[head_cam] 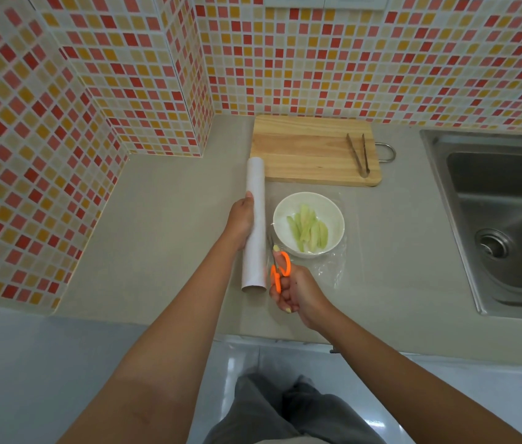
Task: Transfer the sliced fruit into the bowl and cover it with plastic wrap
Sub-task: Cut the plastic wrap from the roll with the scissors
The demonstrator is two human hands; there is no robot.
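A white bowl (pixel 309 201) stands on the counter with pale green fruit slices (pixel 309 230) inside. A clear sheet of plastic wrap (pixel 333 265) lies stretched over the bowl and spreads onto the counter around it. Left of the bowl lies the white plastic wrap roll (pixel 254 225), and my left hand (pixel 242 219) grips its middle. My right hand (pixel 294 291) holds orange-handled scissors (pixel 280 269), their blades pointing up between the roll and the bowl.
A wooden cutting board (pixel 304 152) lies behind the bowl, with wooden tongs (pixel 359 155) resting on its right end. A steel sink (pixel 506 219) fills the right side. Tiled walls close off the back and left.
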